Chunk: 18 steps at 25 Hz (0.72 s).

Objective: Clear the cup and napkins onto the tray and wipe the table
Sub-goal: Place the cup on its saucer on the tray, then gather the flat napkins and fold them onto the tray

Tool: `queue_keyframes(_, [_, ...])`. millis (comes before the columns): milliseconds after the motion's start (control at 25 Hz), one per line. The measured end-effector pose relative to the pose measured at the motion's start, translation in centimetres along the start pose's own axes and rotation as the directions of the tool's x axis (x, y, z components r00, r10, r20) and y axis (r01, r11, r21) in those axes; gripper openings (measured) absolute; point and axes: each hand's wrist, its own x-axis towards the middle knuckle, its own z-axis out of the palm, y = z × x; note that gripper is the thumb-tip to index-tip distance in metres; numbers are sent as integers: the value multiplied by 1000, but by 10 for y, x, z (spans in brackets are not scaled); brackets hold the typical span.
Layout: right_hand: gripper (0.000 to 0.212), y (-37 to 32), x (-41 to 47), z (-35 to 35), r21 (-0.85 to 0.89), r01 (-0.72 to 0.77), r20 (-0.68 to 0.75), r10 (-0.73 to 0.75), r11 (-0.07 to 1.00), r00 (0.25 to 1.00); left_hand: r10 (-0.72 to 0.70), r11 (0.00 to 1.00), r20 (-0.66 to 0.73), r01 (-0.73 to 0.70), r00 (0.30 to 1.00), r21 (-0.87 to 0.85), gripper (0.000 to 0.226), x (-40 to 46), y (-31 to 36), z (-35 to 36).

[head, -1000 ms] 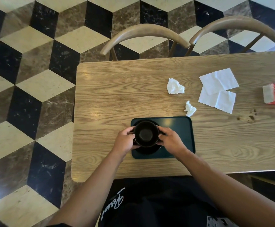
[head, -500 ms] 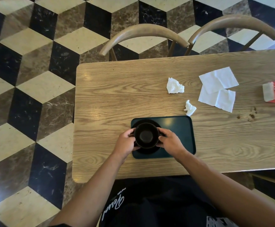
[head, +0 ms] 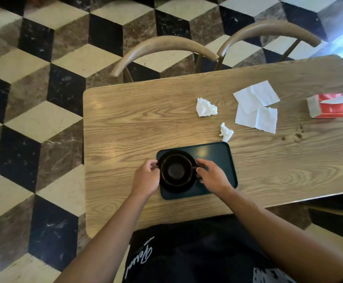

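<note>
A black cup (head: 175,170) stands on a black saucer (head: 178,187) at the left end of a dark green tray (head: 217,158), near the table's front edge. My left hand (head: 146,177) grips the saucer's left rim and my right hand (head: 213,176) its right rim, fingers curled against it. Beyond the tray lie a small crumpled napkin (head: 226,132), a larger crumpled napkin (head: 205,107) and two flat white napkins (head: 256,107) that overlap.
The wooden table (head: 125,123) carries a red tissue pack (head: 330,106) at the far right and brown crumbs or stains (head: 298,134) beside the flat napkins. Two curved wooden chairs (head: 162,45) (head: 268,29) stand at the far side. The floor is checkered stone.
The cup and saucer have come down from just above the tray to rest on it. Both hands stayed at the saucer's sides. The napkins have not moved.
</note>
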Motion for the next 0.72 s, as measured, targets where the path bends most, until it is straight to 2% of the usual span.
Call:
queue_keyframes(40, [41,1,-4,-3,-30,9,-47,-11,1000,999,96,986,-34,-90,995,139,31,1,1,-2])
queue_keyframes(120, [41,5,-11,-9,-125,34,-134,-51,992,990,279,920,-16,-263,960,291,39,4,6,0])
queue_keyframes(280, [52,16,-19,-26,-351,72,-182,-144,933,973,495,721,155,-504,855,476,50,10,28,25])
queue_keyframes(520, [57,33,-7,-84,-535,44,-235,-198,844,952,559,523,311,-618,769,587,56,15,77,89])
queue_keyframes(720, [48,54,30,-162,-436,-9,-279,-125,900,952,486,513,392,-618,781,595,48,21,130,158])
